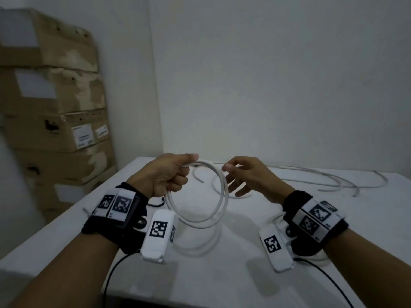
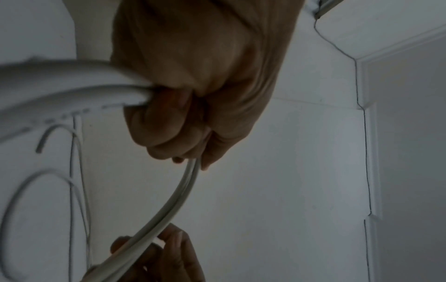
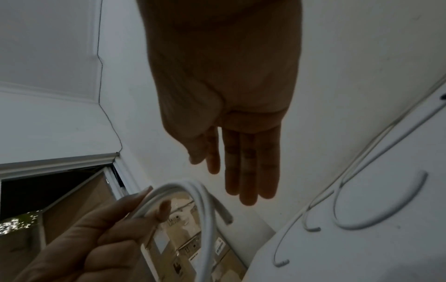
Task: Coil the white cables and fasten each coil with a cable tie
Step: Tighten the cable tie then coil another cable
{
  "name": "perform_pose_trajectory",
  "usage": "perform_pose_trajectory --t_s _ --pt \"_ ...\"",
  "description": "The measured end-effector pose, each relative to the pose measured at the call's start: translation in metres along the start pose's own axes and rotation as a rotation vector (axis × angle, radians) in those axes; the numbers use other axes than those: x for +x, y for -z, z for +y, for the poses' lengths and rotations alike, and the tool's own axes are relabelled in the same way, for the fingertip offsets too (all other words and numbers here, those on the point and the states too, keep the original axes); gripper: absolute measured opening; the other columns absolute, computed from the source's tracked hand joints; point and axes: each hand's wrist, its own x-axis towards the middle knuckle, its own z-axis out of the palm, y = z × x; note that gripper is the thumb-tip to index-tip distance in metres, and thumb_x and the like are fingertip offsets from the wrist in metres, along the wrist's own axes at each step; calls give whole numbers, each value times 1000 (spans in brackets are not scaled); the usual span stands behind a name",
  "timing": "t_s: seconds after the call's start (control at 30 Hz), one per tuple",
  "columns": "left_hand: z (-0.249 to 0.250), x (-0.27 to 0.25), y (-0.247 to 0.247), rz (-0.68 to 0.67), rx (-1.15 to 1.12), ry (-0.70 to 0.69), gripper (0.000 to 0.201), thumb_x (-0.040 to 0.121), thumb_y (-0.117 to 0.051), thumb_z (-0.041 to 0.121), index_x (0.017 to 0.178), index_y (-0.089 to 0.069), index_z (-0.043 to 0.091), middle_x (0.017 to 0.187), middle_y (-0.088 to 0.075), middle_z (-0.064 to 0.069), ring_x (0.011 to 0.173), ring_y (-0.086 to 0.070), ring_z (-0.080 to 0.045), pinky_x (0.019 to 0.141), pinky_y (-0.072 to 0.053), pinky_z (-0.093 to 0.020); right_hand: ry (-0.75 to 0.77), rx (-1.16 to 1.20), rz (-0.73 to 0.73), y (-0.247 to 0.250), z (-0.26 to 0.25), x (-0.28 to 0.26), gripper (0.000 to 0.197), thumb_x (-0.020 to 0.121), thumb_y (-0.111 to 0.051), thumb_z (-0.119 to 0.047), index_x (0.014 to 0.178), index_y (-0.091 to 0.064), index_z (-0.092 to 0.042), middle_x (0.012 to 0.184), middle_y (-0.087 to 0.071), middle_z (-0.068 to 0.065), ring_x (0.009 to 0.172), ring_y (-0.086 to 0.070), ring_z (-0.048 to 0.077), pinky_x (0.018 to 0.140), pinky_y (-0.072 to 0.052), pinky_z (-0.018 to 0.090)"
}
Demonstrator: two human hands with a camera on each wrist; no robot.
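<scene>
My left hand [image 1: 169, 176] grips a coil of white cable [image 1: 226, 196] at its top, held above the white table [image 1: 244, 285]. The loops hang down in a ring toward me. In the left wrist view the fingers [image 2: 205, 85] are curled tight round the doubled cable [image 2: 173, 202]. My right hand [image 1: 244, 176] hovers at the coil's right side with straight, spread fingers [image 3: 243, 162] and holds nothing. A free cable end [image 3: 226, 217] sticks out of the coil [image 3: 207, 209] beside my left hand [image 3: 96, 238].
More loose white cables [image 1: 300, 168] sprawl over the table's far right part [image 3: 357, 227]. A thin black strand [image 1: 156, 204] lies by my left wrist. Stacked cardboard boxes [image 1: 55, 107] stand left of the table against the wall.
</scene>
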Motion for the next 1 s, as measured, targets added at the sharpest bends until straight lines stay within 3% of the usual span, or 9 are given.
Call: perform_pose_trajectory --t_s 0.07,0.4,0.5,0.6,0.67,0.77,0.9,1.0 --pt "-6 -7 22 49 -26 -1 32 96 -53 26 68 -39 20 44 -20 8 32 -15 -3 31 -11 -9 -49 -26 9 -15 4 10 24 94 -57 -26 96 -62 -2 81 -68 14 66 -66 24 57 -55 35" --pt "-29 -31 109 242 -93 -4 39 96 -54 20 66 -28 25 42 -20 9 31 -14 -2 34 -10 -7 -149 -327 -214 -105 23 59 15 93 -56 -17 98 -67 -8 75 -62 6 56 -61 14 43 -48 22" --pt "-36 -33 126 257 -111 9 37 96 -52 20 68 -29 25 41 -20 9 30 -14 -2 35 -9 -7 -148 -391 -313 -137 25 80 20 93 -53 -13 110 -63 -10 74 -60 5 53 -58 14 41 -48 22" --pt "-40 -34 138 273 -146 18 36 96 -52 21 68 -29 25 40 -20 9 29 -14 -2 34 -9 -7 -216 -489 -421 -165 28 102 38 93 -47 -9 130 -51 -15 74 -59 6 50 -57 17 43 -49 24" --pt "-42 -34 144 281 -175 28 36 96 -52 22 68 -30 24 39 -21 9 29 -14 -2 33 -10 -7 -261 -609 -497 -178 31 113 40 95 -44 -12 134 -47 -12 76 -62 9 47 -57 19 47 -51 27" --pt "-44 -33 149 281 -190 42 34 95 -52 23 68 -32 22 39 -22 9 29 -15 -3 32 -11 -7 -245 -759 -512 -187 33 119 24 95 -43 -12 108 -60 -2 82 -65 17 44 -52 21 50 -48 29" --pt "-46 -29 154 283 -224 44 31 94 -53 23 70 -35 22 40 -22 9 29 -15 -3 31 -13 -7 -147 -946 -498 -187 35 118 5 90 -52 -11 89 -53 -6 66 -47 5 48 -43 14 47 -40 22" --pt "-44 -24 147 254 -263 45 30 94 -51 23 70 -34 22 39 -22 9 28 -15 -3 31 -12 -7 -163 -1040 -478 -175 44 112 23 89 -53 -13 69 -45 -7 61 -44 3 48 -42 15 48 -37 22"
